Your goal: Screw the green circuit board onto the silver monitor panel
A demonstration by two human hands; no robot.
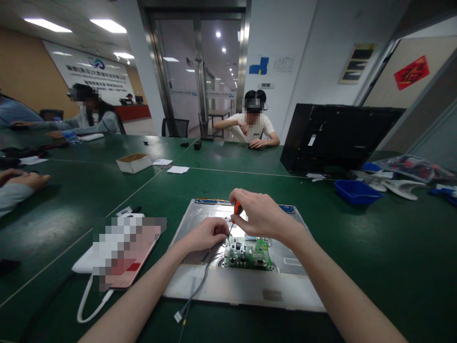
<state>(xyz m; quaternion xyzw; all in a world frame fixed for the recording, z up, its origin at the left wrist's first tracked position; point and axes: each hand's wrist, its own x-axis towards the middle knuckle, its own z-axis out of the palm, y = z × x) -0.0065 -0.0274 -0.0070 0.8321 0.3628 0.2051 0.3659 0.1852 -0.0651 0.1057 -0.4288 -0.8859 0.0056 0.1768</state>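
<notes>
My right hand (262, 212) grips a screwdriver (238, 206) by its orange and black handle. The thin shaft slants down to the upper left corner of a green circuit board (248, 253). Beside that tip, my left hand (210, 232) has its fingers curled and pinched; what they hold is hidden. The board lies on the silver metal back of a display panel (200, 283), which rests flat on the table. A dark cable (204, 278) runs from under my left hand to a white connector at the panel's front edge.
Left of the panel, a white power bank (103, 245) and a pink phone (143, 255) lie cabled together. A white box (134, 163) stands farther back. At right are a blue tray (358, 191) and a black monitor (332, 136). Several people sit around the green table (357, 247).
</notes>
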